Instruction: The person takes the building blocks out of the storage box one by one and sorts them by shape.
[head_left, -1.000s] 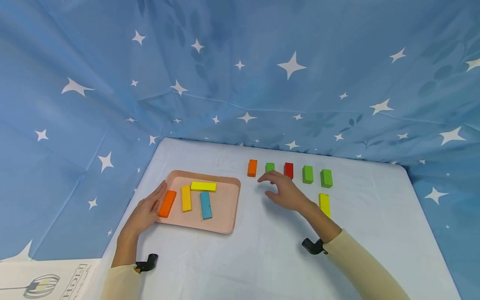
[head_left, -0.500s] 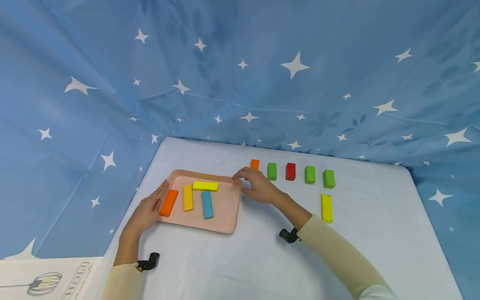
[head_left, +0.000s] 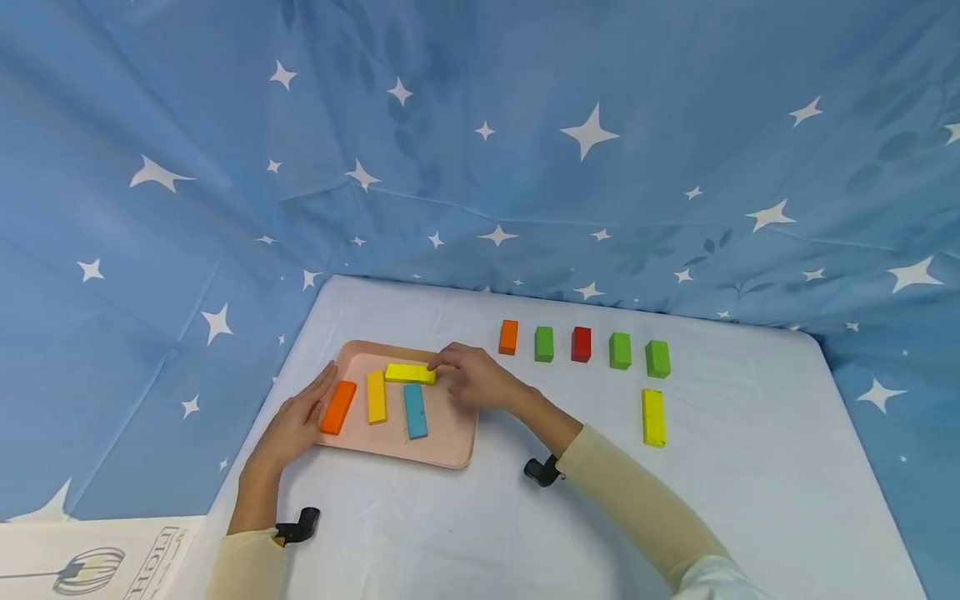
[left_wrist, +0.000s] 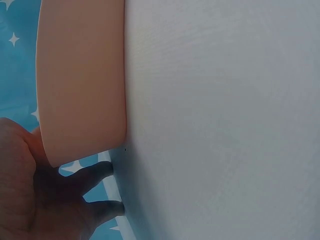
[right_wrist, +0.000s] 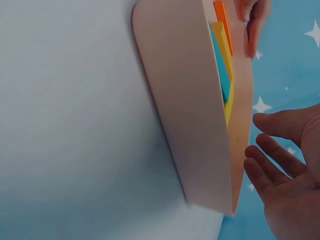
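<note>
A pink tray (head_left: 448, 437) holds several blocks: an orange block (head_left: 339, 407), a yellow-orange block (head_left: 376, 397), a bright yellow block (head_left: 405, 373) and a blue block (head_left: 416, 411). My left hand (head_left: 288, 429) rests against the tray's left side, its fingers extended along the wall. In the left wrist view, spread fingers show beside the tray's corner. Over the tray's right part hovers my right hand (head_left: 476, 379), fingertips by the right end of the bright yellow block. The right wrist view shows that hand (right_wrist: 290, 175) with thumb and fingers apart and nothing between them.
Along the table's back stand an orange block (head_left: 508, 337), a green block (head_left: 544, 343), a red block (head_left: 581, 344) and more green blocks (head_left: 657, 359). A yellow block (head_left: 653, 417) lies in front of them. Blue star-patterned cloth (head_left: 480, 183) surrounds the white table.
My right hand has moved left from near the back row of blocks, across the tray's right rim, to the bright yellow block. The left hand has stayed at the tray's left side.
</note>
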